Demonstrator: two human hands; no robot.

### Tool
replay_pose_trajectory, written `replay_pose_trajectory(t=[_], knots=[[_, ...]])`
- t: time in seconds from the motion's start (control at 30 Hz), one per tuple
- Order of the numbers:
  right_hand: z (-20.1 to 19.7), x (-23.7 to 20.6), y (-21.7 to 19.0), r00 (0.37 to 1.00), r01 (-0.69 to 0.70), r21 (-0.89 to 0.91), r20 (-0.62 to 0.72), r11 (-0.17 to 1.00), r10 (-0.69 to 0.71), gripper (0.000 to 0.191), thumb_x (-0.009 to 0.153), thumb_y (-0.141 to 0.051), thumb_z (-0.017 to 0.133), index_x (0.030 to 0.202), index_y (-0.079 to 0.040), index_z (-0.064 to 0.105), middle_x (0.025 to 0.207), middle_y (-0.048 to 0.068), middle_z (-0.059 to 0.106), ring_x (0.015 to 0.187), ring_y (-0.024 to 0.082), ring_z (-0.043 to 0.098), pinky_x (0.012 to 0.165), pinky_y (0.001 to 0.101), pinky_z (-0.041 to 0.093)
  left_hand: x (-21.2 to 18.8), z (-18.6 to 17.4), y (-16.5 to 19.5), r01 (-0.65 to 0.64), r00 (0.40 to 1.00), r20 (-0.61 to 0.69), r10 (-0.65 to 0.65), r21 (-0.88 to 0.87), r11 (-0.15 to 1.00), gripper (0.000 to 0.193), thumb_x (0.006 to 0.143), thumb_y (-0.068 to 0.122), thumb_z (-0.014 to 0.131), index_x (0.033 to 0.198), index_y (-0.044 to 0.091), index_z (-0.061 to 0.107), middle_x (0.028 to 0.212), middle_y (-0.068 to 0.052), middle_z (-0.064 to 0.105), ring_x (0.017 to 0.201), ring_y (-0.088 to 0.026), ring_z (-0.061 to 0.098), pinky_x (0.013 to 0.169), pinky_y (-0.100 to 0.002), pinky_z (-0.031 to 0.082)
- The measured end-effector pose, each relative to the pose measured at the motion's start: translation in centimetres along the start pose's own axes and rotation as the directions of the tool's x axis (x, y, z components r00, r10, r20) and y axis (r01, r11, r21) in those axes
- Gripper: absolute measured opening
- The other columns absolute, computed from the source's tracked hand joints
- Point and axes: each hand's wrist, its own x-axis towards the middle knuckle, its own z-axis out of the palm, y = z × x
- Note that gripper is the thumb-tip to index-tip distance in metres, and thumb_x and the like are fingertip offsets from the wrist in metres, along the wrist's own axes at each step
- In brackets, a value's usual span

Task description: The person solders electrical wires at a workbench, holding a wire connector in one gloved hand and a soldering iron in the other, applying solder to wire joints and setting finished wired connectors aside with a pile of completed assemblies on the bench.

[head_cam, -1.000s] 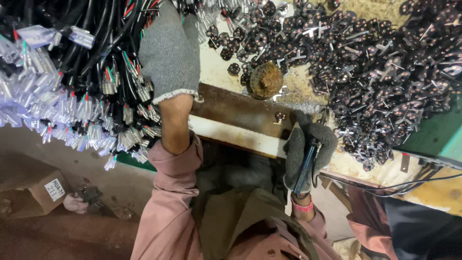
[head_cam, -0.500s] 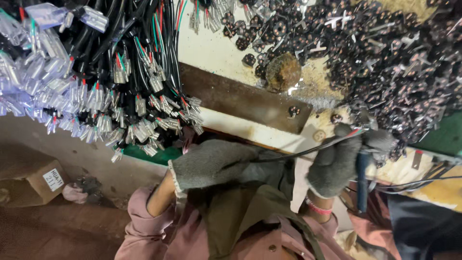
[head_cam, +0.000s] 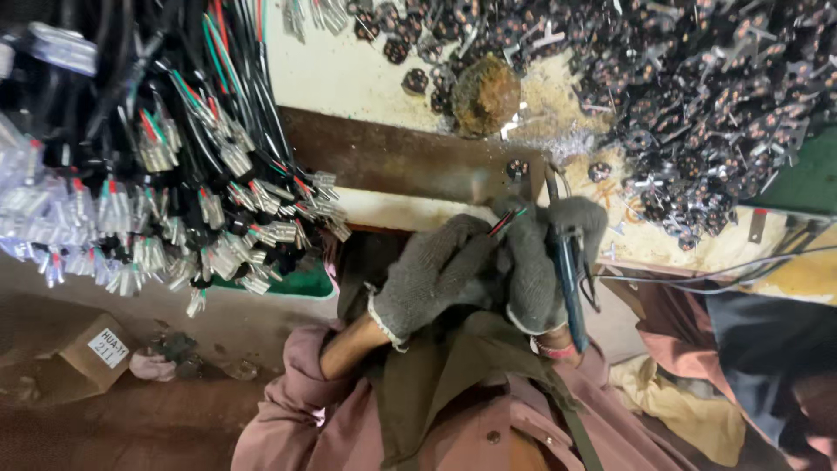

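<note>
Both my hands wear grey knit gloves and meet at the bench's front edge. My left hand (head_cam: 432,275) is closed around a thin cable whose red and green wire ends (head_cam: 507,220) stick out between the two gloves. My right hand (head_cam: 532,262) grips a blue-handled plier-like tool (head_cam: 571,292); its metal tip (head_cam: 551,185) points up toward the bench, right beside the wire ends. How the jaws sit on the wires is hidden by the gloves.
A thick bundle of black cables with metal terminals (head_cam: 218,201) hangs at the left. A heap of small dark metal parts (head_cam: 697,96) covers the bench at right, with a round rusty lump (head_cam: 485,94) beside it. A cardboard box (head_cam: 78,353) lies on the floor.
My left hand came down from the hanging cable bundle with a cable and joined my right hand. My right hand with the tool rose to meet it.
</note>
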Motion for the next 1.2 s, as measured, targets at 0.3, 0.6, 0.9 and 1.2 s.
replay_pose_trajectory(t=[0.3, 0.6, 0.9, 1.2], knots=[[0.4, -0.7, -4.2, 0.960, 0.183, -0.067, 0.225, 0.981, -0.164, 0.026, 0.091, -0.005, 0.074, 0.117, -0.006, 0.072, 0.115, 0.001, 0.074, 0.101, 0.010, 0.069, 0.089, 0.0278, 0.055, -0.3, 0.3, 0.4, -0.032, 0.989, -0.142, 0.046, 0.094, 0.995, 0.024, 0.096, 0.012, 0.070, 0.119, 0.005, 0.070, 0.109, -0.015, 0.074, 0.099, -0.032, 0.074, 0.084, -0.038, 0.058], [0.7, -1.2, -5.0, 0.858, 0.513, -0.287, 0.202, 0.809, -0.472, 0.023, 0.088, 0.000, 0.081, 0.103, -0.001, 0.064, 0.101, 0.007, 0.069, 0.090, 0.019, 0.067, 0.081, 0.0301, 0.053, -0.3, 0.5, 0.7, -0.043, 0.936, -0.335, 0.104, 0.184, 0.982, 0.030, 0.085, 0.003, 0.076, 0.115, 0.008, 0.074, 0.117, -0.012, 0.071, 0.100, -0.027, 0.074, 0.082, -0.033, 0.059], [0.8, -1.3, -4.4, 0.848, 0.529, -0.247, 0.185, 0.812, -0.497, 0.033, 0.084, -0.001, 0.081, 0.109, -0.001, 0.059, 0.105, 0.009, 0.069, 0.094, 0.019, 0.069, 0.083, 0.0319, 0.056, -0.7, -0.9, 0.5, -0.291, 0.934, 0.020, 0.357, 0.624, 0.726, 0.054, 0.083, 0.023, 0.074, 0.134, 0.011, 0.061, 0.130, -0.012, 0.063, 0.107, -0.032, 0.071, 0.083, -0.041, 0.057], [0.2, -1.3, -4.0, 0.892, 0.409, -0.060, 0.236, 0.911, -0.385, 0.044, 0.081, -0.003, 0.080, 0.116, -0.002, 0.054, 0.109, 0.010, 0.069, 0.099, 0.020, 0.071, 0.085, 0.0336, 0.060, -0.3, -0.3, 2.1, 0.121, 0.980, -0.140, -0.139, -0.131, 0.984, 0.017, 0.095, 0.013, 0.073, 0.110, 0.005, 0.071, 0.101, -0.010, 0.076, 0.089, -0.025, 0.076, 0.080, -0.031, 0.059]])
